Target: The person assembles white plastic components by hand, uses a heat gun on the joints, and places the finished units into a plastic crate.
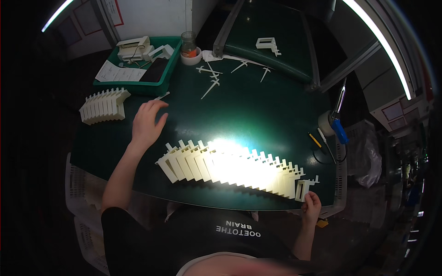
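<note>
At the table's near right edge my right hand (311,206) is closed on a white plastic bracket (301,190) with a rectangular slot and a thin arm at its top. That bracket stands at the right end of a long leaning row of similar white brackets (195,164); glare washes out the row's middle. My left hand (148,120) hovers at the left of the table, fingers apart and empty. Just beyond its fingertips lies a small thin white piece (162,96). A shorter stack of white brackets (105,106) stands to its left.
A green tray (161,84) at the back left holds white housings and paper. Beside it stands a glass jar (188,45). Several thin white plastic pieces (211,87) lie mid-table. A conveyor belt (276,27) bears one bracket. A blue-handled tool (339,131) and pens are at right.
</note>
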`<state>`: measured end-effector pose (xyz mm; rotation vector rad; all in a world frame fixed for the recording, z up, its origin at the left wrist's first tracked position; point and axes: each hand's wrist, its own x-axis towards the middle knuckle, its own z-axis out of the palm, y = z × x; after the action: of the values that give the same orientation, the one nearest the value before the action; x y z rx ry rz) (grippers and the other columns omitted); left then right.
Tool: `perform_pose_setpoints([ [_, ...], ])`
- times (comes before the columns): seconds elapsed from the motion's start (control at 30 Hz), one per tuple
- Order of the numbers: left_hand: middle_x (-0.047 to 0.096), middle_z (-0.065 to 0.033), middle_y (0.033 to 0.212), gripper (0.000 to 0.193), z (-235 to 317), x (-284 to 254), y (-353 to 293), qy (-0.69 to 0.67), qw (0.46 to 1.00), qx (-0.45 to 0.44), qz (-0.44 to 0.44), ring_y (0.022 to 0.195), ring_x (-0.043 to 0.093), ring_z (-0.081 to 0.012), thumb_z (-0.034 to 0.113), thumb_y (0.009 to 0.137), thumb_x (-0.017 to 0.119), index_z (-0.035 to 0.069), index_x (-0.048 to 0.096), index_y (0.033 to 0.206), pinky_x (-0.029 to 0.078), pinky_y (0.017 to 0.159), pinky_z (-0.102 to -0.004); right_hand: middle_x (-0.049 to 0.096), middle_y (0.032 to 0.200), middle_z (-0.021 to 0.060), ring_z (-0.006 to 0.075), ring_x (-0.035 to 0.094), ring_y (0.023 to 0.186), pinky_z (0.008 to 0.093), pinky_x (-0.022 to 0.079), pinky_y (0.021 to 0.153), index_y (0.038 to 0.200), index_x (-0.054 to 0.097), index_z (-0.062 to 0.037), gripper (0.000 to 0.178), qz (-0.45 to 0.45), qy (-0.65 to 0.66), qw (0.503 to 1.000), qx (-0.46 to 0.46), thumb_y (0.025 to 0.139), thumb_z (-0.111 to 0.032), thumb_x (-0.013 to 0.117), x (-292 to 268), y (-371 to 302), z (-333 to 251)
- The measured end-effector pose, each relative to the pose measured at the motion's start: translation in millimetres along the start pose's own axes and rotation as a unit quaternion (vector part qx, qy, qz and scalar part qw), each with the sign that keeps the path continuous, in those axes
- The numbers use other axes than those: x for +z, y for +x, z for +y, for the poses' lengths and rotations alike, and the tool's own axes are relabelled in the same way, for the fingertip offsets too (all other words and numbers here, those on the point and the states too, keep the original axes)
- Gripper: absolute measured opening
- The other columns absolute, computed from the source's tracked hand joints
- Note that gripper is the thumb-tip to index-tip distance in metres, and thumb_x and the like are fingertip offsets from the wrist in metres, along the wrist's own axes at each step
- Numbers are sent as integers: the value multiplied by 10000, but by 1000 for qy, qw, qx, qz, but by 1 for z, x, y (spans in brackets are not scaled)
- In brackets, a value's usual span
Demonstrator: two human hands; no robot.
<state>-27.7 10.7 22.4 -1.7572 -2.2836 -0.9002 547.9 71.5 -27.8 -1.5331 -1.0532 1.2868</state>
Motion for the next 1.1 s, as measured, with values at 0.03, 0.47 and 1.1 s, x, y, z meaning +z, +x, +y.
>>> perform_pose_setpoints([
  [0.03, 614, -56, 1099, 251, -10, 16, 11, 40, 999, 7, -21, 1049, 593, -263, 119, 830, 666, 91, 617, 1074, 499, 862, -384, 571, 746, -38, 10, 388, 517, 172, 274, 468, 1018, 644, -25, 152, -17, 11, 1000, 15, 907, -128, 659, 5, -6, 0],
  [0.47, 473, -41, 1418, 543, -9, 147, 167, 165, 963, 193, -87, 1274, 473, -246, 58, 819, 576, 166, 498, 1345, 469, 943, -386, 617, 735, -7, 28, 482, 598, 194, 365, 532, 967, 684, -10, 149, -62, -209, 954, -205, 952, -140, 612, 37, 46, -93],
  [1.1, 588, -104, 1039, 345, 11, 137, 135, 50, 976, 26, -209, 988, 606, -292, 328, 816, 726, 95, 588, 1030, 506, 860, -399, 637, 940, 139, 278, 686, 861, 384, 568, 679, 960, 606, -43, 135, -185, -582, 493, -619, 852, -79, 533, 437, 273, -127],
])
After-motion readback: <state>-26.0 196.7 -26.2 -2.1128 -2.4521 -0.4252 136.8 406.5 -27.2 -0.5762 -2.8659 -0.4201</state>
